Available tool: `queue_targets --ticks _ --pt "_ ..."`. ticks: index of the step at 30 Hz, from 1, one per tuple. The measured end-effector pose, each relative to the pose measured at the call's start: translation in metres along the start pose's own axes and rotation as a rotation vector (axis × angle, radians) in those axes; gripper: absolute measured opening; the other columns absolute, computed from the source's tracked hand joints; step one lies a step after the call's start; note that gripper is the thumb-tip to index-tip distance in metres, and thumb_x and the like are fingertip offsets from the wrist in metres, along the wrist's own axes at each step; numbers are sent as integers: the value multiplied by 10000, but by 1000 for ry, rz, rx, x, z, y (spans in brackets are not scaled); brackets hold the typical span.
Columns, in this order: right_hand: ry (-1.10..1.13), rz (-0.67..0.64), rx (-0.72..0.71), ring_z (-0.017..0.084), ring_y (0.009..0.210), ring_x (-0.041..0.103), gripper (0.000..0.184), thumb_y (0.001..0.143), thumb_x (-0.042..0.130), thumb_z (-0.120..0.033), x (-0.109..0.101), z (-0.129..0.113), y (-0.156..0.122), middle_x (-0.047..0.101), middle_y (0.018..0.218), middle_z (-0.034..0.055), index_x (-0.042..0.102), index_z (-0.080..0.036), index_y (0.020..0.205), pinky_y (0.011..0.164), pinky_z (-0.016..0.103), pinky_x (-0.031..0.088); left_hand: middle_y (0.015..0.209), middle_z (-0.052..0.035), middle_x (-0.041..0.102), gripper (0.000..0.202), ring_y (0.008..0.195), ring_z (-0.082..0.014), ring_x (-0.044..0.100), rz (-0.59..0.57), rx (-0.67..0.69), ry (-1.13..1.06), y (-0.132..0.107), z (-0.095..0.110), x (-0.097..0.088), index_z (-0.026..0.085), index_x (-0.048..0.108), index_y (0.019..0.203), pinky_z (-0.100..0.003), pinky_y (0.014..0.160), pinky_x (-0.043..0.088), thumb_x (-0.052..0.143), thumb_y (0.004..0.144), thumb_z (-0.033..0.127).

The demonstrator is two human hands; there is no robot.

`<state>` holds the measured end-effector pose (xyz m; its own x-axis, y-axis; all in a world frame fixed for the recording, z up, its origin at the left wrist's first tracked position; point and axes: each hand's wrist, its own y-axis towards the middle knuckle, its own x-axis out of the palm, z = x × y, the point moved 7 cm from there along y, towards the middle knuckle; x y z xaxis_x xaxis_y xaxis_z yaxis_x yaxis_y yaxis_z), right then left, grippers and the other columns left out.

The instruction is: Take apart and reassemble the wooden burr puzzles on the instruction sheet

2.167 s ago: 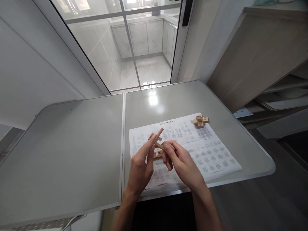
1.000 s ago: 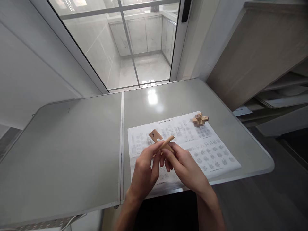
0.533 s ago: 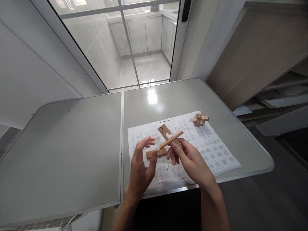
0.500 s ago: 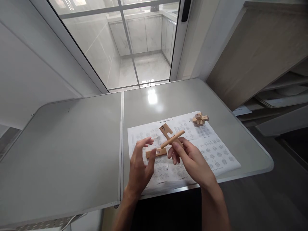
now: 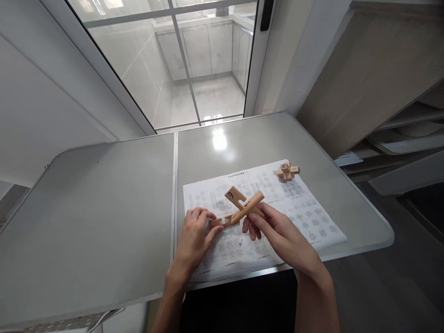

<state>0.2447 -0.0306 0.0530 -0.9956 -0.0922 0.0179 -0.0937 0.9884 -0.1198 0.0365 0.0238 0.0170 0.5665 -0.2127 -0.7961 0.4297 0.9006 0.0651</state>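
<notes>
While the right hand [image 5: 279, 231] clamps crossed bars [image 5: 247, 205], one marked "7", mid-frame, the left hand [image 5: 193, 232] pinches a third bar [image 5: 223, 220].

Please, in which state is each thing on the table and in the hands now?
Left hand: pinching the end of the notched piece.
Right hand: gripping the crossed pieces.
Notched piece: low, meeting the crossed pieces.
Crossed pieces: held above the sheet.
Assembled puzzle: put together, untouched on the sheet.
Sheet: flat on the table.
</notes>
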Motion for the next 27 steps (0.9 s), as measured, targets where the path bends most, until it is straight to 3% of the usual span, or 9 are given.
queue_targets --ticks 5,9,12,14,16,18,20,27 --pt "-25 0 -8 194 745 624 375 1118 520 -562 -1 -5 -2 725 896 54 653 -224 1026 742 359 518 965 -50 759 125 894 -232 700 27 -17 -107 1 3 -11 226 703 974 -373 808 591 685 1012 344" --pt "-42 14 -1 195 750 625 367 1125 513 -543 -3 -4 -3 727 897 55 662 -220 1032 748 366 517 945 -45 801 250 848 -214 721 189 -56 -215 1 4 -37 228 742 992 -362 833 600 736 990 477" --pt "-61 13 0 200 763 627 363 1133 498 -526 -4 -2 -2 731 909 60 667 -222 1026 758 374 517 961 -55 813 315 899 -213 753 335 -208 -421 -3 -8 -56 207 754 976 -343 869 605 787 944 519" --pt "-90 -6 5 204 777 631 350 1139 487 -510 -2 0 -1 737 923 60 671 -227 1045 765 376 518 978 -63 805 356 819 -176 723 478 -300 -579 -7 -18 -70 184 748 1002 -298 779 592 800 926 528" --pt "-135 -32 12 205 788 635 339 1145 477 -494 1 0 0 745 933 56 673 -234 1052 767 374 513 905 -44 782 423 678 -128 639 546 -349 -715 -8 -23 -78 170 727 1082 -256 659 551 837 887 528" --pt "-179 -55 19 201 786 640 335 1149 468 -479 6 0 1 747 932 49 675 -239 1042 754 364 505 795 -4 737 484 613 -107 586 503 -359 -803 -4 -20 -81 172 692 1144 -233 612 528 863 860 525" --pt "-200 -74 29 194 777 644 321 1151 469 -464 13 -1 2 743 922 37 682 -245 1054 735 349 500 733 5 706 468 598 -108 581 440 -323 -840 4 -11 -84 174 673 1064 -217 573 515 865 850 544" --pt "-249 -146 -54 176 801 692 222 1132 544 -339 33 -7 6 774 932 16 733 -239 1070 739 308 511 728 -5 685 362 606 -130 634 46 -222 -749 35 45 -84 173 697 972 -239 560 548 799 915 515"
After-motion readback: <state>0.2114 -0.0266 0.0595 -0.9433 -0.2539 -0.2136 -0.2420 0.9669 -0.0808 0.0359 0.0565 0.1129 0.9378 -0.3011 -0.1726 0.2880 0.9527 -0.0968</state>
